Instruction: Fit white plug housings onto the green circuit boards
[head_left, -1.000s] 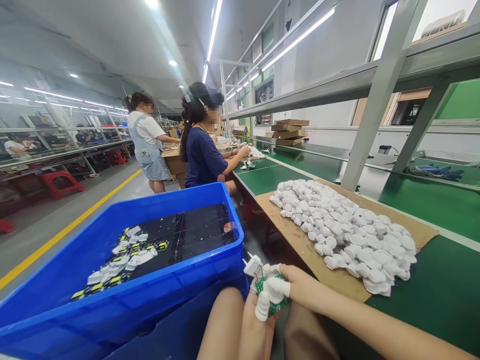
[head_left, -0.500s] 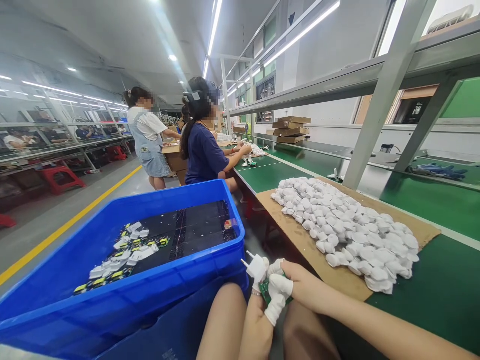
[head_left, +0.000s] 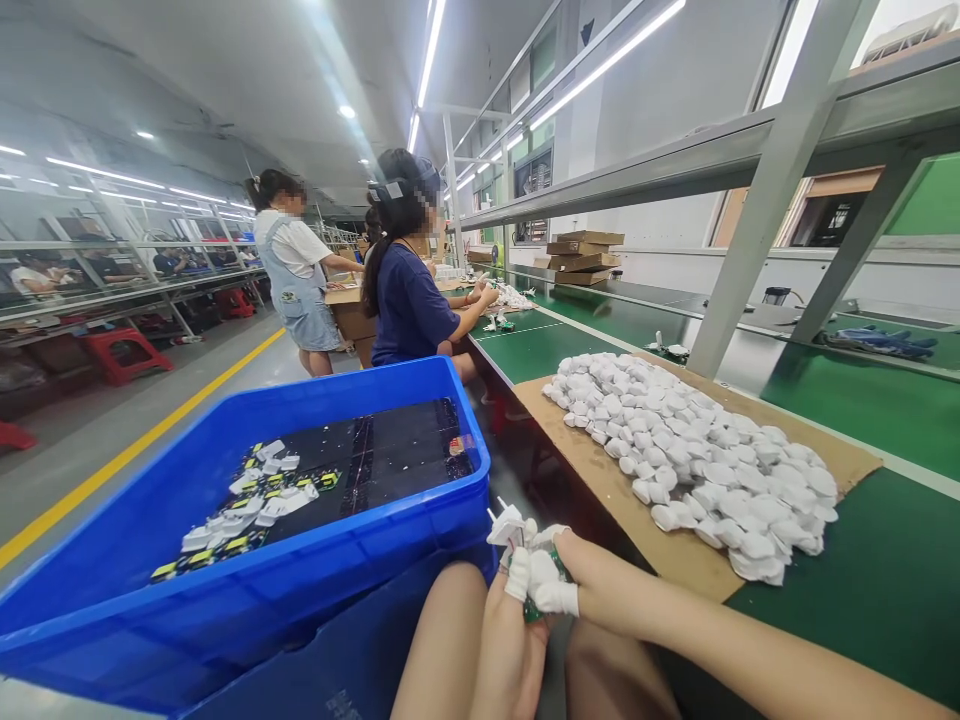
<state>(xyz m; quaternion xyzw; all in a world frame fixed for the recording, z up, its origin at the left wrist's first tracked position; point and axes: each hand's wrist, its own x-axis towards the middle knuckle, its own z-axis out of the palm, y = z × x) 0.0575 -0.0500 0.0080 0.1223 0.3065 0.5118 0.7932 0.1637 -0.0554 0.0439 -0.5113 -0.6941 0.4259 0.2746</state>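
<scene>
A long green workbench (head_left: 885, 580) is seen running off to the right of the grip and away from it. A blue crate (head_left: 247, 560) is set just to the left of the grip, its near corner almost touched by the held part; small white and green assemblies (head_left: 247, 500) are scattered on a dark sheet inside it. A cardboard sheet (head_left: 585, 450) is laid on the bench up and to the right of the grip, and a heap of white housings (head_left: 690, 460) is piled on it. Two people (head_left: 405, 290) are seen well beyond the crate, far from the grip. At the lower middle, a small green circuit board with a white plug piece (head_left: 510, 527) is pinched between both hands: the left hand (head_left: 510, 640) is closed on it from below, the right hand (head_left: 600, 585) from the right, white finger cots (head_left: 559, 597) being worn on the fingertips
</scene>
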